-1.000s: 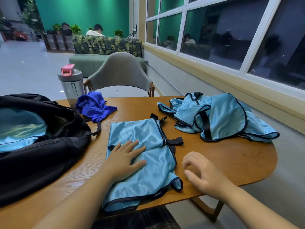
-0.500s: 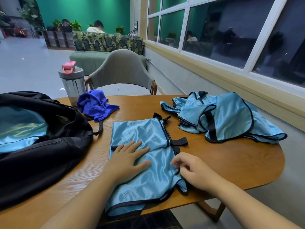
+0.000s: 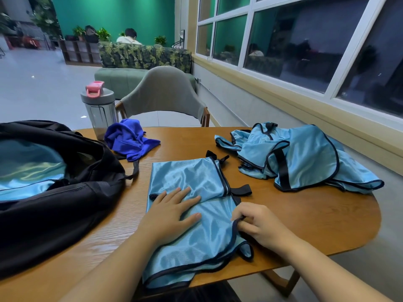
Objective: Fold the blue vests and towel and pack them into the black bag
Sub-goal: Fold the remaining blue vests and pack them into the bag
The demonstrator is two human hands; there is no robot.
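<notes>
Head view: I see my left hand (image 3: 172,211) lying flat, fingers straight and spread, pressing on the light blue vest (image 3: 192,192) spread at the near middle of the wooden table (image 3: 305,216). My right hand (image 3: 259,225) has its fingers curled, pinching the vest's dark-trimmed right edge. A heap of more blue vests (image 3: 305,155) lies far right, well apart. The royal blue towel (image 3: 128,138) sits crumpled far left, beside a grey bottle (image 3: 99,110). The black bag (image 3: 54,192) lies open on the left, light blue cloth showing inside
</notes>
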